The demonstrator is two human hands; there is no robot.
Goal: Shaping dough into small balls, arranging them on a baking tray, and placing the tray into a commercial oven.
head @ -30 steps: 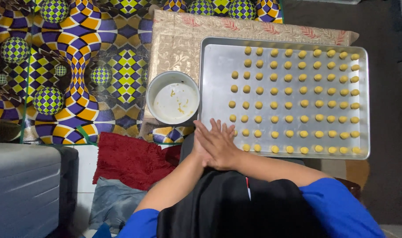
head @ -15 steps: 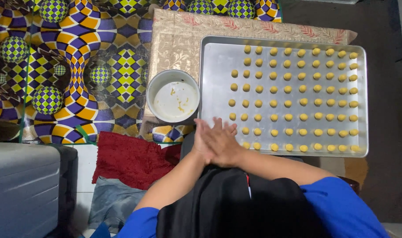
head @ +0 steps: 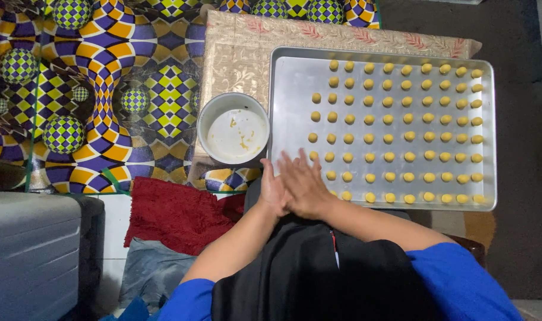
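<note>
Dough balls (head: 388,138) sit in rows on the tray (head: 294,89); we press left hand (head: 272,191) and right hand (head: 306,187) flat together, rolling lightly, evenly, whatever lies hidden between them.

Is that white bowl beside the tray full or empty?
Nearly empty: the white bowl stands upright, its pale bottom bare except for a few yellowish smears and crumbs.

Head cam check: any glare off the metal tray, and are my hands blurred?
Head view: the tray shows soft, even sheen with no harsh glare; the dough balls are sharp; the pressed-together hands are slightly soft at the fingertips; the right edge falls into dark shadow.
</note>
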